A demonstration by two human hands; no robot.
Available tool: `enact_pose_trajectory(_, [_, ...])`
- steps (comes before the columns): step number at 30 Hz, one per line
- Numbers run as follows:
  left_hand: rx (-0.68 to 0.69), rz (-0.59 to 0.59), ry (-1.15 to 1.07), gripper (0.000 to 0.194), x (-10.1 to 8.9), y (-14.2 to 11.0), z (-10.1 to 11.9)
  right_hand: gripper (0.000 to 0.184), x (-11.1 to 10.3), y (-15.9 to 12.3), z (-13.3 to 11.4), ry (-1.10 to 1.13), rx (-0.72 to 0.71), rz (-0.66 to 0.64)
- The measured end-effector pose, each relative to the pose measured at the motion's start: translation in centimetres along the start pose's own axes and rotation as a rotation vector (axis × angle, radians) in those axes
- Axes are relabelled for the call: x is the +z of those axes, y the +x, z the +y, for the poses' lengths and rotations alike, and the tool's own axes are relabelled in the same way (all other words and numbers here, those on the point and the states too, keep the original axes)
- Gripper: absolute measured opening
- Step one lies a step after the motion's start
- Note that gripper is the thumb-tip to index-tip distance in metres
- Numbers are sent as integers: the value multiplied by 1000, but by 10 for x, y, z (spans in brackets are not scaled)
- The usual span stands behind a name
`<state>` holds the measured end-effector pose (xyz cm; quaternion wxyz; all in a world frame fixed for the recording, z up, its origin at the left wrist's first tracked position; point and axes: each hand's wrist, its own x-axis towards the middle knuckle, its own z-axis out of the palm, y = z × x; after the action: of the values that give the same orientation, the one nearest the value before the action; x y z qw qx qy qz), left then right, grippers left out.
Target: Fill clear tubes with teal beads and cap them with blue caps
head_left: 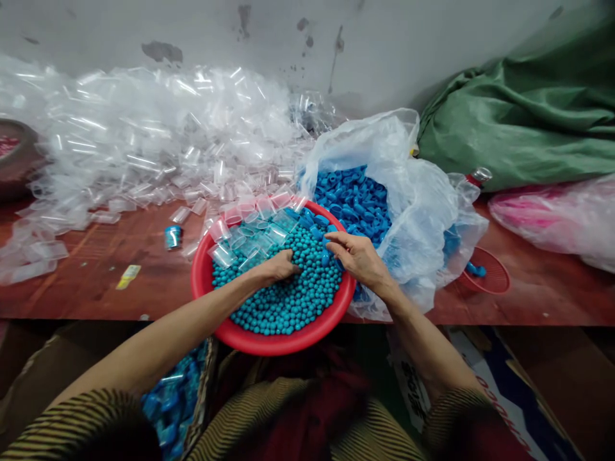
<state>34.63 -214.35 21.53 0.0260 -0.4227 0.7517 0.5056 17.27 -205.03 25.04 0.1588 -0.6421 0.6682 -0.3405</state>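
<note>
A red basin [273, 344] full of small turquoise beads [276, 314] stands at the table's front edge. Clear plastic tubes [247, 240] lie on the beads at its back left. My left hand [280, 267] presses into the beads with curled fingers; the fingertips are buried, so what they hold is hidden. Over the basin's right rim, my right hand [358, 257] is closed in a pinch, with a small blue plastic cap [325, 258] at its fingertips. More blue caps [353, 195] fill an open clear plastic bag [418, 211] behind the right hand.
A large heap of clear tubes [144, 141] covers the back left. A turquoise-filled tube [172, 237] stands left of the basin. To the right are a small red basket [494, 272], a green cloth sack [523, 121] and a pink-filled bag [542, 211]. Cardboard boxes sit below.
</note>
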Motion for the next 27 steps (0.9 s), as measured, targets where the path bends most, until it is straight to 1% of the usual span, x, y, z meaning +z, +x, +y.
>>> enact_pose_trajectory(2, [26, -35, -104, 12, -4, -5, -2, 26, 1, -3, 3, -39, -9, -10])
enact_pose_trajectory(4, [55, -55, -234, 18, -8, -13, -4, 28, 0, -6, 2, -159, -51, -61])
enact_pose_trajectory(7, [46, -72, -422, 27, -13, -21, -7, 32, -1, -5, -7, -413, -151, -239])
enact_pose_trajectory(9, [6, -79, -464, 30, -15, -23, -8, 29, 2, -1, -15, -535, -178, -327])
enact_pose_trajectory(12, [-33, -76, -521, 36, -15, -24, -10, 23, 10, 5, -22, -616, -154, -352])
enact_pose_trajectory(15, [-46, -62, -580, 36, -15, -29, -12, 17, 19, 5, -21, -655, -75, -290])
enact_pose_trajectory(17, [-63, -39, -595, 35, -15, -35, -13, 18, 26, 2, -19, -672, -41, -263])
enact_pose_trajectory(18, [-75, -23, -606, 35, -16, -38, -14, 18, 28, 1, -19, -671, -52, -279])
enact_pose_trajectory(19, [-87, -7, -621, 36, -16, -41, -14, 19, 30, -1, -19, -661, -85, -310])
enact_pose_trajectory(21, [-97, 18, -652, 38, -17, -49, -14, 23, 33, -2, -18, -621, -194, -383])
enact_pose_trajectory(24, [-88, 37, -687, 40, -17, -57, -16, 26, 33, 0, -13, -518, -362, -443])
enact_pose_trajectory(25, [-88, 44, -696, 39, -17, -60, -17, 26, 32, 1, -10, -460, -399, -462])
enact_pose_trajectory(27, [-89, 62, -709, 37, -17, -63, -19, 31, 30, 3, -3, -303, -419, -489])
